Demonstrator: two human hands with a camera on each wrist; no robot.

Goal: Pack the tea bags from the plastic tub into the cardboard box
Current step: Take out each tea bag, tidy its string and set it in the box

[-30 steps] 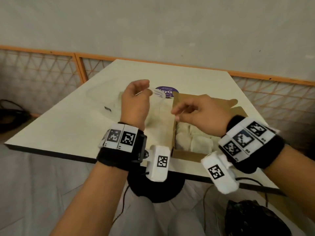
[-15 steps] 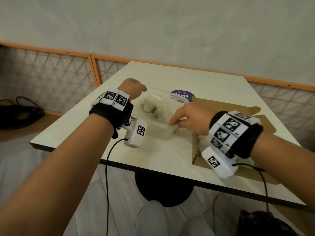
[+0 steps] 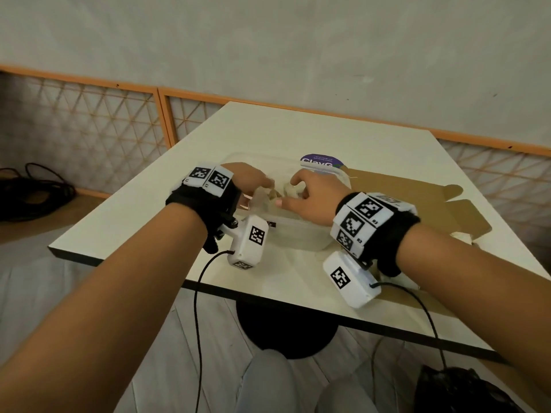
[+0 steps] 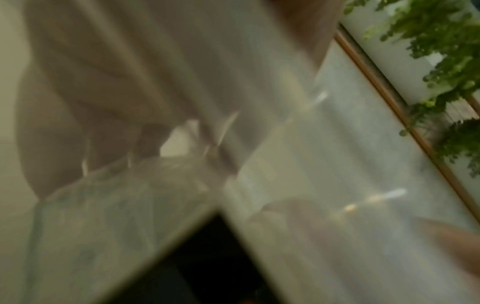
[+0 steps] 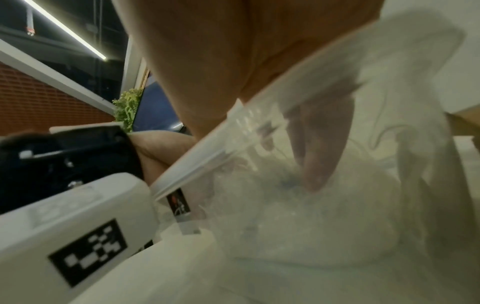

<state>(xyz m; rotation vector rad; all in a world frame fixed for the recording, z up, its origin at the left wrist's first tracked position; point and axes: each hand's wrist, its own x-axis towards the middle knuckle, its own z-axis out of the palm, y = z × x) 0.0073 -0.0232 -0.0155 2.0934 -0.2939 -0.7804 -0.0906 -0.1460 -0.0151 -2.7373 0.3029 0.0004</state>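
A clear plastic tub (image 3: 298, 234) stands mid-table with white tea bags (image 3: 284, 190) inside. My left hand (image 3: 262, 183) curls its fingers over the tub's left rim; what they hold is hidden, and the left wrist view shows only the blurred tub wall (image 4: 130, 205). My right hand (image 3: 286, 192) reaches in from the near right side. Through the tub wall (image 5: 207, 160), one of its fingers (image 5: 317, 156) points fairly straight down onto the tea bags (image 5: 298, 205). The open cardboard box (image 3: 417, 201) lies right of the tub, largely behind my right forearm.
A purple-labelled lid (image 3: 317, 163) lies just behind the tub. The table's front edge (image 3: 268, 296) runs below my wrists. An orange lattice fence (image 3: 89, 129) stands behind the table, cables (image 3: 29, 192) lie on the floor at left, and a black bag (image 3: 462, 389) sits lower right.
My right hand moved from above the box to the tub's near rim, and now reaches inside. My left hand shifted from the tub's far left corner to over its left rim.
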